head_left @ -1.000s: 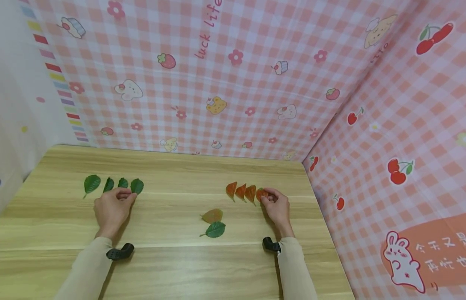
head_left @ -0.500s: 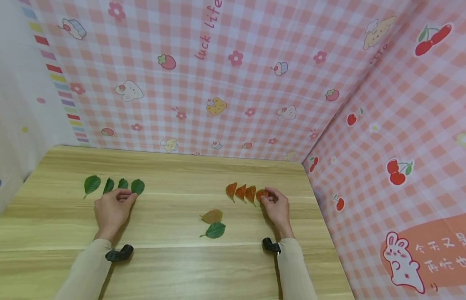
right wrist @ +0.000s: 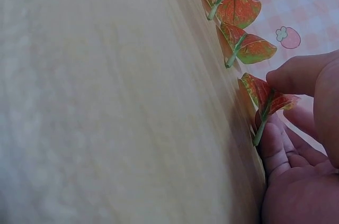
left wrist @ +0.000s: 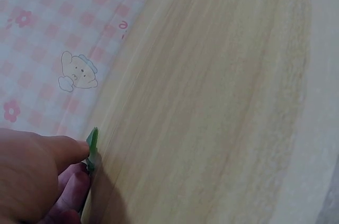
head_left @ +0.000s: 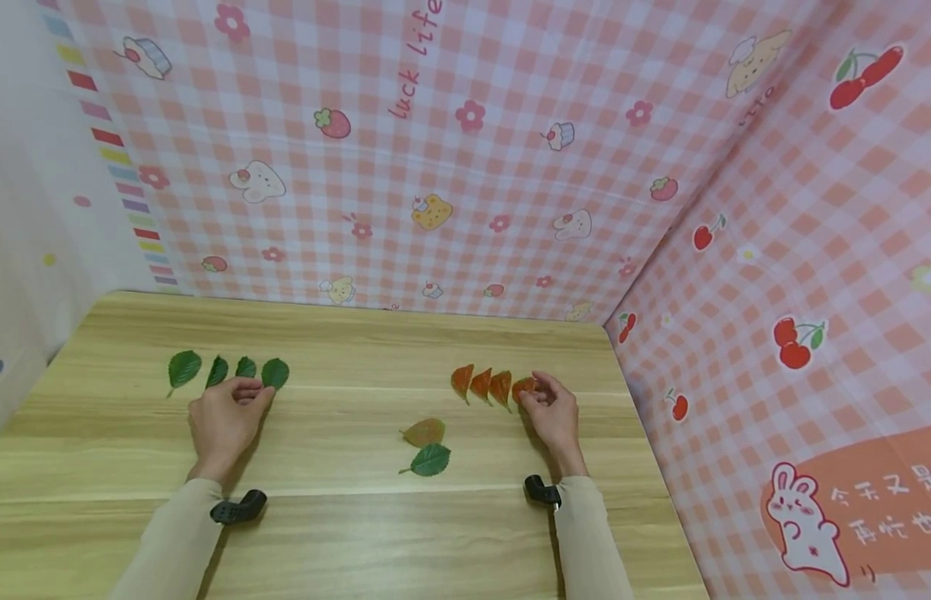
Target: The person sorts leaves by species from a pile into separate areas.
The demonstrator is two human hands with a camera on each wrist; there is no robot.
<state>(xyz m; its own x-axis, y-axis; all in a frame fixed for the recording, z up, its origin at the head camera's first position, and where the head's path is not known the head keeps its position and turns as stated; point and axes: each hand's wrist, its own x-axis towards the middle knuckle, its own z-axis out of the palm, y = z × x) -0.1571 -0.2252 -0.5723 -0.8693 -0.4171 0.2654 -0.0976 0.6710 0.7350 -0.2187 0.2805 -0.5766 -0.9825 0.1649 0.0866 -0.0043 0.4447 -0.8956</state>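
Observation:
My left hand (head_left: 227, 421) pinches the rightmost green leaf (head_left: 275, 372) of a row at the table's left. In the left wrist view, thumb and fingertips meet at the lower part of that leaf (left wrist: 92, 147), which is seen nearly edge-on. At the right, my right hand (head_left: 553, 417) holds the last red-orange leaf (head_left: 522, 389) of another row. The right wrist view shows the thumb on one edge of this leaf (right wrist: 262, 92) and fingers beneath it, its green stem pointing down. Other red leaves (head_left: 480, 384) stand in line to its left, looking folded along the midrib.
Two loose leaves lie mid-table, a yellowish-brown leaf (head_left: 424, 432) and a green leaf (head_left: 431, 460) overlapping it. More green leaves (head_left: 183, 368) line the far left. Pink checked cloth (head_left: 435, 150) rises behind the wooden table (head_left: 360, 542) and along its right side.
The right hand's index finger lifts very slightly at the last red leaf. The left hand and the other leaves stay in place.

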